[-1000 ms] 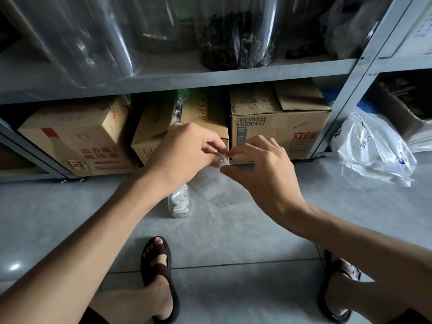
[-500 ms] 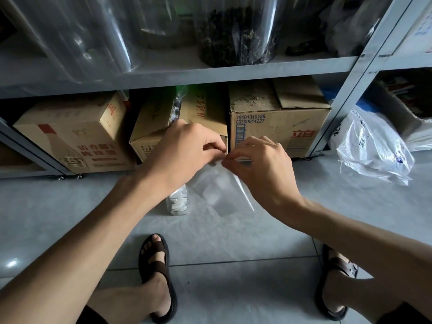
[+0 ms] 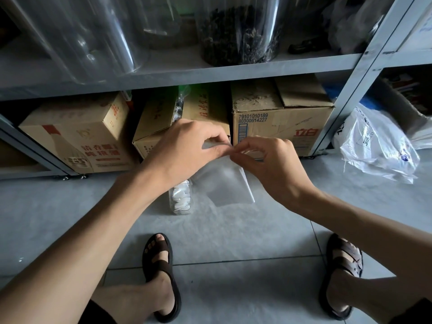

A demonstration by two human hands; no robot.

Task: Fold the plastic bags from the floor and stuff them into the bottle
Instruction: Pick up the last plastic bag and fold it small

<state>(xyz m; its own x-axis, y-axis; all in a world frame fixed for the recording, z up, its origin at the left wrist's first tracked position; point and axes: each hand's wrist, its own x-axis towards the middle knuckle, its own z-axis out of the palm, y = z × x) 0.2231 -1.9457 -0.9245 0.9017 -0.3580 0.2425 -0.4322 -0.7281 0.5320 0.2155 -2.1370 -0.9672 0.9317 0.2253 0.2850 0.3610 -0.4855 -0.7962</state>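
While both hands, left hand and right hand, pinch the clear plastic bag above the bottle, crease it flat and narrow

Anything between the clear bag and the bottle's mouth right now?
No object shows between them. Both the left hand and right hand pinch the clear plastic bag by its top edge; it hangs unfolded beside the bottle on the floor. The left hand hides the bottle's mouth, so a cap cannot be ruled out.

Open floor is left between the bottle and the sandals. Passage behind is blocked by cardboard boxes.
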